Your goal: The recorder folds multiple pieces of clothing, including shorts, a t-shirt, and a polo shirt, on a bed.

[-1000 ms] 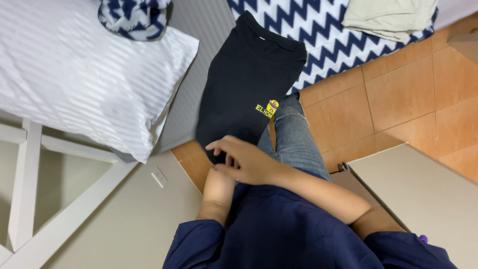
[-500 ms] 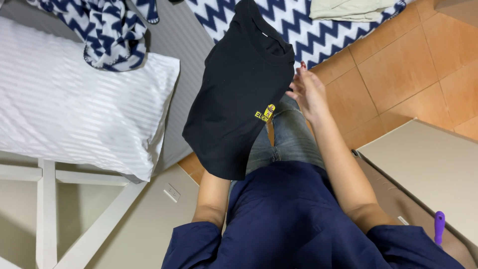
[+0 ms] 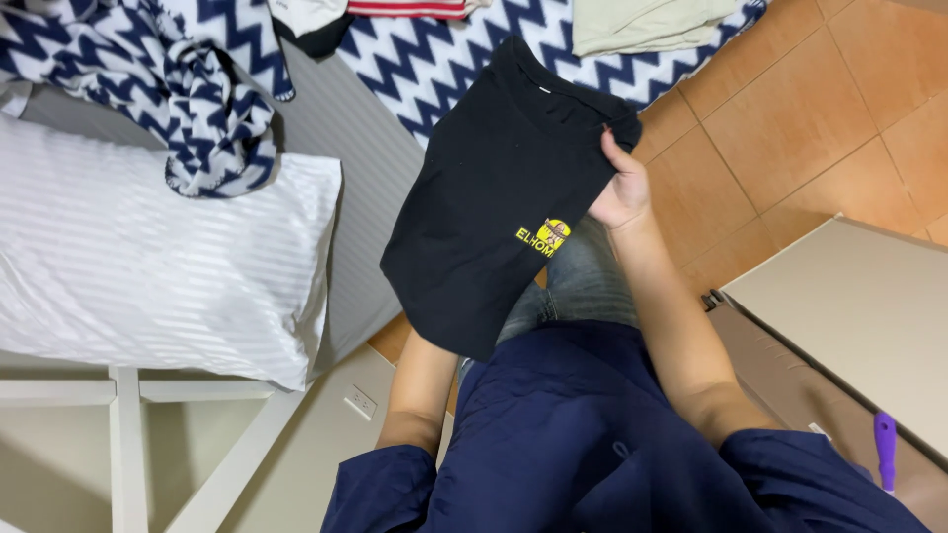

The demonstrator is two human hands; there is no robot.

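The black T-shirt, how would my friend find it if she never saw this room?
Start at the blue-and-white zigzag bedspread. At its near edge the right hand holds up a folded black T-shirt. It's the only black garment with a small yellow print.

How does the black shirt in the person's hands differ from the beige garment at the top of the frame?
The black shirt is dark with a small yellow print; the beige garment is pale and plain. The black shirt is held up, gripped at its edge by the right hand; the beige garment lies untouched on the zigzag bedsheet. The black shirt shows nearly whole; the beige garment is cut by the frame. Both are folded.
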